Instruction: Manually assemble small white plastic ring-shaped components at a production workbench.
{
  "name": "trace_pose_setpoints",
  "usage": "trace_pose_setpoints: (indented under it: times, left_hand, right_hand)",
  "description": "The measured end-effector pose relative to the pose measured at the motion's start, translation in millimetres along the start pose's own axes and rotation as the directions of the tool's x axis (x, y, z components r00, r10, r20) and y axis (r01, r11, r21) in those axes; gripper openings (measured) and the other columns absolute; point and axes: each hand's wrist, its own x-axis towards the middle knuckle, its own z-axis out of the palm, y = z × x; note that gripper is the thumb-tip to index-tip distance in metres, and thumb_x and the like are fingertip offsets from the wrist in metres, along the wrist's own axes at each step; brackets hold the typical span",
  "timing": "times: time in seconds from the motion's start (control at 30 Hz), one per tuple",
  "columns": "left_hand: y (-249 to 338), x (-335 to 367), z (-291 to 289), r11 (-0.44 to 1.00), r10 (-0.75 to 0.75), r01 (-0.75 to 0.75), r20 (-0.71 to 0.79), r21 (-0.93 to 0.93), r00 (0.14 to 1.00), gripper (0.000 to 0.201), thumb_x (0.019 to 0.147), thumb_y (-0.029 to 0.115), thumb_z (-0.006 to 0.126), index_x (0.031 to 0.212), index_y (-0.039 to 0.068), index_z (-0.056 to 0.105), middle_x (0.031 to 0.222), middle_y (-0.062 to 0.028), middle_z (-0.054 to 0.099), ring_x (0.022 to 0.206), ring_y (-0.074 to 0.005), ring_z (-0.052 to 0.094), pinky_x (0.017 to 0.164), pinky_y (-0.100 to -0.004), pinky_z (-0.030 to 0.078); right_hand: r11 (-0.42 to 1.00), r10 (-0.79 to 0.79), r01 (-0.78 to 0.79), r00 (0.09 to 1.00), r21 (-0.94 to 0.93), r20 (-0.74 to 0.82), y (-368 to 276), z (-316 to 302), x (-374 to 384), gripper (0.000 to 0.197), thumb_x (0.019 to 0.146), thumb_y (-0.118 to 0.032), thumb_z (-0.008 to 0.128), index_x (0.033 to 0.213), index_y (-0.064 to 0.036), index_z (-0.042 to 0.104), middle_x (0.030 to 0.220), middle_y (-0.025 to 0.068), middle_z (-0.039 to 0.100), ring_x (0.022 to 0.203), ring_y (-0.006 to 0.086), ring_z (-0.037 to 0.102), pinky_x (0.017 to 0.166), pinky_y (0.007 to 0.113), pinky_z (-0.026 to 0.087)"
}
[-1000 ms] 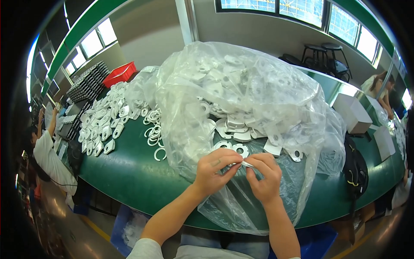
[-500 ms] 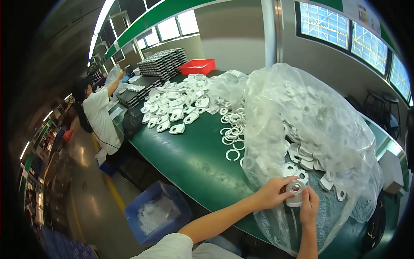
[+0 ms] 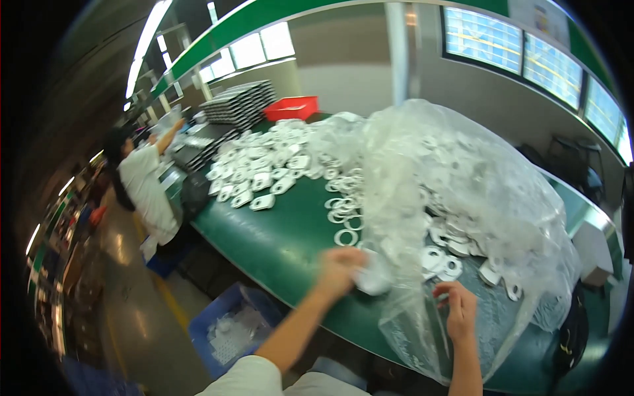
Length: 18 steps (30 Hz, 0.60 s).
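My left hand (image 3: 338, 272) is closed on the edge of a white plastic part (image 3: 374, 273), smeared by motion, over the green tabletop just left of the clear plastic bag. My right hand (image 3: 458, 309) holds nothing; its fingers are bent and apart, in front of the bag's mouth. Inside the large clear bag (image 3: 396, 218) lie many flat white parts with round holes (image 3: 450, 268). A cluster of loose white rings (image 3: 345, 237) sits on the table beyond my left hand. Farther left spreads a heap of white plastic parts (image 3: 262, 202).
The green table (image 3: 277, 244) has a curved-looking near edge. A red bin (image 3: 292, 107) and stacked trays (image 3: 239, 104) stand at the back. Below the table edge is a blue bin (image 3: 261, 317) with white pieces. A white box (image 3: 592, 254) stands right; a co-worker (image 3: 146, 185) works at left.
My left hand has moved left, away from the right hand, carrying the white part. My right hand has let go of that part, and its fingers have spread. The view has shifted slightly.
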Motion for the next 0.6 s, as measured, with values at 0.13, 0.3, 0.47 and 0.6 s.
trace_pose_setpoints:
  times: [0.13, 0.3, 0.47, 0.6]
  left_hand:
    - [-46.4, 79.1, -165.7, 0.931, 0.096, 0.084, -0.460, 0.355, 0.883, 0.025, 0.087, 0.023, 0.061, 0.077, 0.002, 0.069, 0.075, -0.0060, 0.067, 0.070, -0.0145, 0.060, 0.068, -0.0294, 0.047]
    - [-46.4, 156.9, -281.5, 0.976, -0.159, 0.061, -0.496, -0.209, 0.854, 0.035, 0.088, 0.033, 0.060, 0.104, 0.002, 0.062, 0.072, -0.0099, 0.062, 0.061, -0.0197, 0.062, 0.049, -0.0243, 0.046]
    - [-61.5, 186.2, -256.1, 0.766, 0.477, -0.025, -0.543, 0.642, 0.691, 0.040, 0.077, 0.012, 0.062, 0.112, -0.006, 0.056, 0.096, -0.0159, 0.065, 0.087, -0.0231, 0.064, 0.073, -0.0307, 0.051]
    - [14.4, 101.4, 17.1, 0.873, 0.431, -0.427, 0.037, 0.235, 0.902, 0.016, 0.080, -0.001, 0.059, 0.096, -0.001, 0.063, 0.088, -0.0087, 0.065, 0.074, -0.0138, 0.061, 0.064, -0.0254, 0.049]
  right_hand:
    - [0.995, 0.035, -0.042, 0.996, -0.094, -0.077, 2.9, -4.9, 8.0, 0.037, 0.096, -0.023, 0.040, 0.085, 0.0027, 0.064, 0.080, 0.0079, 0.064, 0.070, 0.0140, 0.060, 0.057, 0.025, 0.046]
    - [0.991, 0.010, -0.016, 0.999, -0.132, -0.048, 5.0, -4.1, 12.7, 0.028, 0.093, -0.016, 0.045, 0.082, 0.0012, 0.065, 0.074, 0.0058, 0.063, 0.067, 0.0116, 0.058, 0.055, 0.024, 0.045]
    - [0.997, 0.046, -0.050, 0.997, -0.065, -0.062, 0.7, -0.2, 16.6, 0.026, 0.093, -0.015, 0.047, 0.082, 0.0009, 0.065, 0.074, 0.0053, 0.063, 0.065, 0.0098, 0.057, 0.055, 0.024, 0.044]
    - [0.970, 0.163, -0.195, 0.965, -0.146, -0.207, -2.4, -35.7, 11.3, 0.023, 0.092, -0.013, 0.048, 0.084, 0.0008, 0.064, 0.075, 0.0053, 0.064, 0.065, 0.0090, 0.057, 0.055, 0.024, 0.044]
